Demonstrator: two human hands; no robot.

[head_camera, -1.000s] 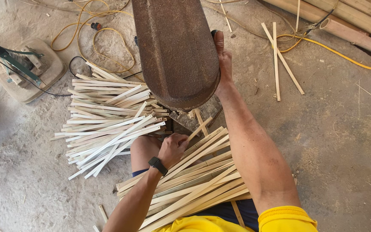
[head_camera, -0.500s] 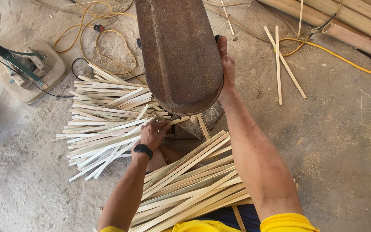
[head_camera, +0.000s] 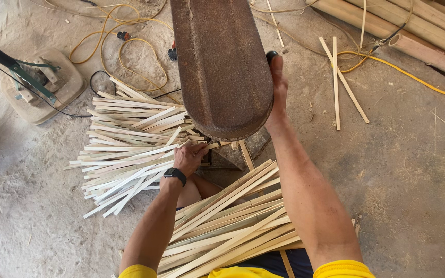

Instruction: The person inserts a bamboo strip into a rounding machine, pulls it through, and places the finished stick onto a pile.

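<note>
One thin bamboo strip (head_camera: 213, 146) sits pinched in the left hand (head_camera: 189, 157) fingers, right under the big rusty blade (head_camera: 221, 67). Right hand (head_camera: 278, 90) is wrapped round the blade's handle. Two strip piles: pale pile (head_camera: 124, 144) left, lap pile (head_camera: 227, 221).

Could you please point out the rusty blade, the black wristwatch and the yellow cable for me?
rusty blade (head_camera: 222, 67), head view, middle of its flat face.
black wristwatch (head_camera: 175, 175), head view, band on the left wrist.
yellow cable (head_camera: 413, 78), head view, stretch crossing the floor at right.
</note>
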